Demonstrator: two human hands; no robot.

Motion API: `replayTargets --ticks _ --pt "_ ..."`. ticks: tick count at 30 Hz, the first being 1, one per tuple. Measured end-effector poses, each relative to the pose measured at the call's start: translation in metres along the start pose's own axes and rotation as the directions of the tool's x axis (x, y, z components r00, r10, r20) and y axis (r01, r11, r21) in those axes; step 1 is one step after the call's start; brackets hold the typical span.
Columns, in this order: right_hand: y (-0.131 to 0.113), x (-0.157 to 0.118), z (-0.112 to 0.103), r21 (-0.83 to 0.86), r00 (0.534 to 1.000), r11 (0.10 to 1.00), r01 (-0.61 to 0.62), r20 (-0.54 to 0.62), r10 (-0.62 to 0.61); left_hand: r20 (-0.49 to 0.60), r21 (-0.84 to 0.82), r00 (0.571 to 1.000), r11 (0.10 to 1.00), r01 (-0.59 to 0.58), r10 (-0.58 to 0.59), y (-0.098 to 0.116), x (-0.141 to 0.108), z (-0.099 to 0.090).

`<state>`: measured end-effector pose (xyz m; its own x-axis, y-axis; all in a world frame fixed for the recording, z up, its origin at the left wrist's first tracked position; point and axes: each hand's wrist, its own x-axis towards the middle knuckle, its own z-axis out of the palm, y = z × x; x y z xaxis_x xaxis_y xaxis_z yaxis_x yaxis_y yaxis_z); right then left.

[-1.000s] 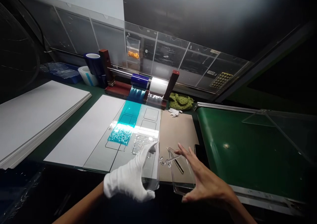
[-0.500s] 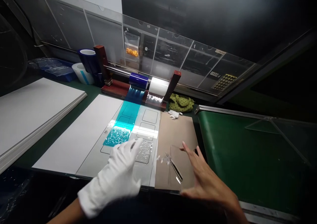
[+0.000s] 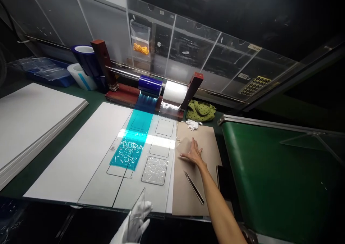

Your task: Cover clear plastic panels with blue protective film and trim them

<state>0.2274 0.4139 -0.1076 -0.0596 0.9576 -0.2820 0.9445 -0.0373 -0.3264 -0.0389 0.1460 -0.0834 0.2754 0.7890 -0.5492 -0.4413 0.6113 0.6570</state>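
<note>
two hands work well apart: the white-gloved left hand (image 3: 134, 224) grips a clear acrylic piece (image 3: 137, 209) upright at the near bench edge, while the bare right hand (image 3: 194, 154) lies open, fingers spread, against a clear square (image 3: 184, 145) on a brown board (image 3: 188, 200). a pointed metal tool (image 3: 193, 187) lies below it, beside a clear cut sheet (image 3: 155, 197) with teal film (image 3: 126, 152).

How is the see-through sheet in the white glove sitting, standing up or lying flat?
Standing up, tipped slightly: the clear sheet shows edge-on, rising above the white-gloved left hand with a corner pointing up.
</note>
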Motion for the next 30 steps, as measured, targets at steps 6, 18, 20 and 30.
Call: replayTargets --ticks 6,18,20,30 --pt "0.014 -0.095 0.019 0.006 0.999 1.000 -0.023 -0.043 0.023 0.093 -0.220 0.995 0.974 0.044 -0.023 -0.007 0.001 -0.011" --pt "-0.052 -0.240 -0.062 0.762 0.978 0.640 0.096 0.047 -0.203 0.411 0.859 0.873 0.210 -0.467 0.261 0.118 -0.028 0.090" --pt "-0.064 -0.272 -0.089 0.780 0.965 0.618 0.101 0.074 -0.251 0.460 0.871 0.856 0.068 -0.487 0.235 0.125 -0.036 0.106" --pt "-0.049 -0.327 -0.082 0.702 0.991 0.711 0.038 0.065 -0.117 0.552 0.823 0.822 0.069 -0.564 0.144 0.118 -0.053 0.150"
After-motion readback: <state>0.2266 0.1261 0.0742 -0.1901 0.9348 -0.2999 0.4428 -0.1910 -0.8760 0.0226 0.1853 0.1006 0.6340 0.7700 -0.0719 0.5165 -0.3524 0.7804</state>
